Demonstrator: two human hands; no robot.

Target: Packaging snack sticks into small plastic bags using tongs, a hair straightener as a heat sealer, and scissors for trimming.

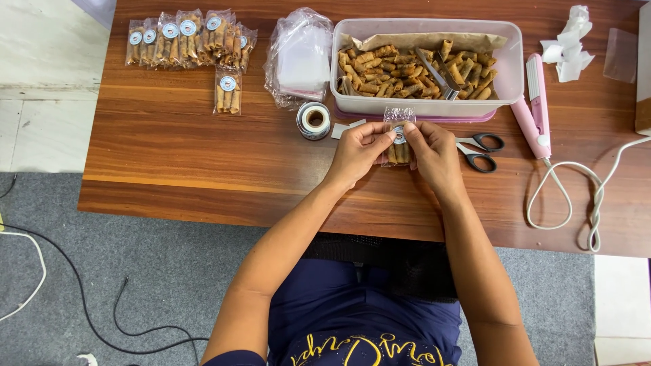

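Note:
Both my hands hold a small clear snack bag [399,137] of brown rolled snacks above the wooden table [176,156]. My left hand [356,152] grips its left side. My right hand [434,152] grips the right side, with fingertips on a round blue-and-white sticker on the bag's front. Just beyond the bag stands a clear plastic tub [515,68] lined with paper and full of loose rolled snacks, with metal tongs [437,73] lying in it. A roll of stickers [313,120] lies left of my hands.
Several sealed, stickered bags [190,41] lie at the back left. A pile of empty clear bags [298,57] sits beside the tub. Scissors [478,150] and a pink heat sealer [536,108] with a white cord [583,196] lie to the right. Crumpled tissue [569,44] lies far right.

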